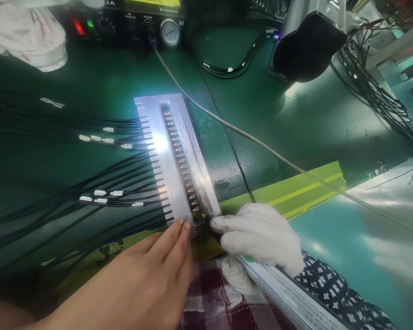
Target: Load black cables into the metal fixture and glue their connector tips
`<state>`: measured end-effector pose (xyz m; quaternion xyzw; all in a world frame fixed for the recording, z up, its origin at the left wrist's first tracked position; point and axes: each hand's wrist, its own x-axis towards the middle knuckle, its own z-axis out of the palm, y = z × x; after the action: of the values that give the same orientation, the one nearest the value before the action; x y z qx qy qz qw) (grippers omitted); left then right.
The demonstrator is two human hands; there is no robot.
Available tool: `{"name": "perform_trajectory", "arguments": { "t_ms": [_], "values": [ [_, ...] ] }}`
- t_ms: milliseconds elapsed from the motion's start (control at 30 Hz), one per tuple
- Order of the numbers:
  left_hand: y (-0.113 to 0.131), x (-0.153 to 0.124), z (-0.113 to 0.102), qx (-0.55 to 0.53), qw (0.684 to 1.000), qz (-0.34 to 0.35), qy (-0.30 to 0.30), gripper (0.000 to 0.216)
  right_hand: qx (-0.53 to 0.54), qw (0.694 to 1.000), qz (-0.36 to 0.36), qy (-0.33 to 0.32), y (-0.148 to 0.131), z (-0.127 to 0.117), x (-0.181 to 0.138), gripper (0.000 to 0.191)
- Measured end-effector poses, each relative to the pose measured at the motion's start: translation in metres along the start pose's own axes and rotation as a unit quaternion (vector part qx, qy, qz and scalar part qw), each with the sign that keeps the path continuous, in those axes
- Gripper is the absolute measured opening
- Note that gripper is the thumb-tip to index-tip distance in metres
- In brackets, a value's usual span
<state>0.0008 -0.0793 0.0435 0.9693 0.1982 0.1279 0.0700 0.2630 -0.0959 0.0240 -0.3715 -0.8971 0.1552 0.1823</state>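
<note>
A flat metal fixture (201, 169) lies tilted on the green bench. Its long slot shows a row of copper-coloured wire ends on small metal terminals. Black wires (124, 172) enter through notches along its left edge. My bare left hand (158, 270) has its fingertips bunched against the fixture's near end, pressing it; the thumb is hidden. In a white glove, my right hand (261, 238) is wrapped round a long white printed tube (285, 288) with a dark front end. The tube's tip is close to the slot's near end; whether it touches a terminal cannot be made out.
A dispenser control box (131, 27) with a gauge stands at the back; its clear hose (247, 133) crosses the bench rightward. White cloth (28, 36) lies back left. A black-faced device (309, 48) and wire bundles (381, 87) are back right. Yellow-green tape (309, 188) borders the bench.
</note>
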Motion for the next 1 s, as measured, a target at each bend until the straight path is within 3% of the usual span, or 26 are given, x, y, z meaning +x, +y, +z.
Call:
{"name": "perform_trajectory", "arguments": {
  "t_ms": [367,600,733,867,933,1000],
  "values": [
    [0.000,0.000,0.000,-0.002,1.000,0.004,-0.008,0.041,0.011,1.000,-0.019,-0.009,0.004,-0.006,0.008,0.016],
    [0.000,0.002,0.001,-0.002,1.000,-0.005,-0.011,0.040,0.028,1.000,0.006,0.004,0.004,-0.003,0.009,0.022],
    [0.001,-0.001,-0.001,-0.004,1.000,0.000,-0.006,0.040,0.063,0.993,0.002,0.099,0.005,0.000,0.012,0.035],
    [0.001,0.000,-0.001,-0.003,1.000,0.001,-0.010,0.039,0.057,0.980,-0.021,0.189,0.005,-0.001,0.016,0.030],
    [0.000,0.001,-0.001,0.001,1.000,-0.003,-0.011,0.040,0.054,0.983,-0.014,0.177,0.005,-0.002,0.015,0.027],
    [0.000,0.002,-0.001,0.000,1.000,-0.007,-0.013,0.040,0.051,0.994,0.006,0.097,0.005,-0.005,0.014,0.025]
  ]
}}
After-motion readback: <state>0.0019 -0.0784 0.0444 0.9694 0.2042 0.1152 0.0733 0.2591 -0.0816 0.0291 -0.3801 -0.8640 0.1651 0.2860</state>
